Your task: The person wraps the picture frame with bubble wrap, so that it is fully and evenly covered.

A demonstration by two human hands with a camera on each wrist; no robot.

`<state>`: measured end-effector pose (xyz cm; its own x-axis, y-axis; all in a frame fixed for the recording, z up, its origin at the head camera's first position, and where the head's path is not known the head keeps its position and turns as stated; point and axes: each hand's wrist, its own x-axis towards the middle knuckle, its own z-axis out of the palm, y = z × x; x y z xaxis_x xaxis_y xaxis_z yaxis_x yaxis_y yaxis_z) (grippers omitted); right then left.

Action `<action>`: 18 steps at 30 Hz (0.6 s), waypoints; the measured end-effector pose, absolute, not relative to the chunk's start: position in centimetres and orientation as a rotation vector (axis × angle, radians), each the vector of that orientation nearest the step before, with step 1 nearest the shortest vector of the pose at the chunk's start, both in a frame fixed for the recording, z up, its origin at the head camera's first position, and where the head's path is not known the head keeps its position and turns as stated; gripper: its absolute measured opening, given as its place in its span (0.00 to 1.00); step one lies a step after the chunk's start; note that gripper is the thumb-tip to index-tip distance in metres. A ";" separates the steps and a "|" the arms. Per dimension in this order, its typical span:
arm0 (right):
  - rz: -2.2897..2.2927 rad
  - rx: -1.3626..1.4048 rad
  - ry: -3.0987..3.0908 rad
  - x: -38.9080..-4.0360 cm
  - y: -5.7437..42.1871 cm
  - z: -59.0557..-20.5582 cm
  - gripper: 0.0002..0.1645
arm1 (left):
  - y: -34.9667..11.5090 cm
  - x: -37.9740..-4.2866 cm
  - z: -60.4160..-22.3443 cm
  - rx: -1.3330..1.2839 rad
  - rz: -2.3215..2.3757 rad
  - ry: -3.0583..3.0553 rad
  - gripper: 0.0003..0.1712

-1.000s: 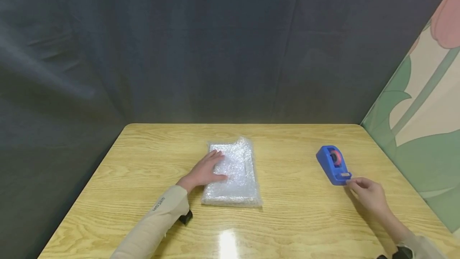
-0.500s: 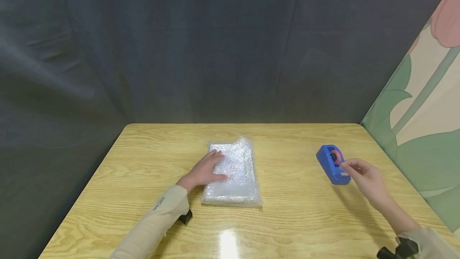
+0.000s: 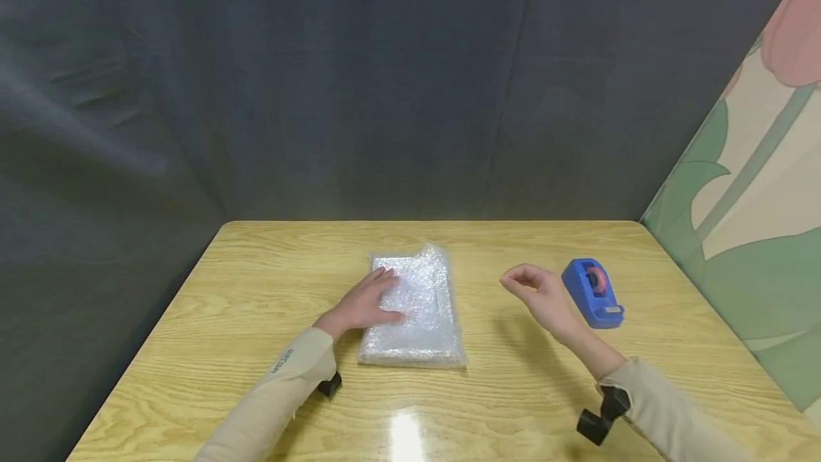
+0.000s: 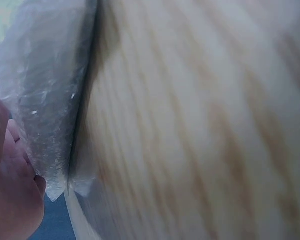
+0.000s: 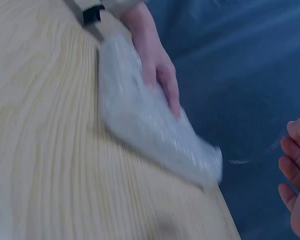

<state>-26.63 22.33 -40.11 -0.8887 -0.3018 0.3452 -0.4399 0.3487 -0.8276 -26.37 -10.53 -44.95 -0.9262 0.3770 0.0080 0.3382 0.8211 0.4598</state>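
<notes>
A flat package in bubble wrap lies on the table. My left hand rests on its left part with the fingers spread; in the left wrist view the wrapped edge is close beside that hand. My right hand is held above the table, between the package and the blue tape dispenser, with thumb and index finger together. From those fingertips a faint clear strip of tape stretches out in the right wrist view, seen against the dark curtain. A reddish tape roll sits in the dispenser.
The wood-grain table has a dark curtain behind it and on the left. A wall with a flower pattern borders the right side. Both wrists wear black camera mounts.
My right hand has lifted from the dispenser's front end and moved left toward the package, fingertips still together. My left hand and the package have stayed in place.
</notes>
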 end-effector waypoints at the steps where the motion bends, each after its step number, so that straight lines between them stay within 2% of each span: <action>1: 1.603 0.700 -2.465 -26.7 21.3 -40.1 0.09 | -10.5 -26.4 -45.0 0.569 0.705 2.918 0.47; 9: 1.804 0.782 -2.440 -26.7 14.8 -40.3 0.07 | -10.5 -26.7 -45.1 0.554 0.687 2.920 0.49; 18: 1.956 0.803 -2.396 -26.8 10.8 -40.9 0.07 | -10.4 -26.5 -45.0 0.532 0.680 2.930 0.49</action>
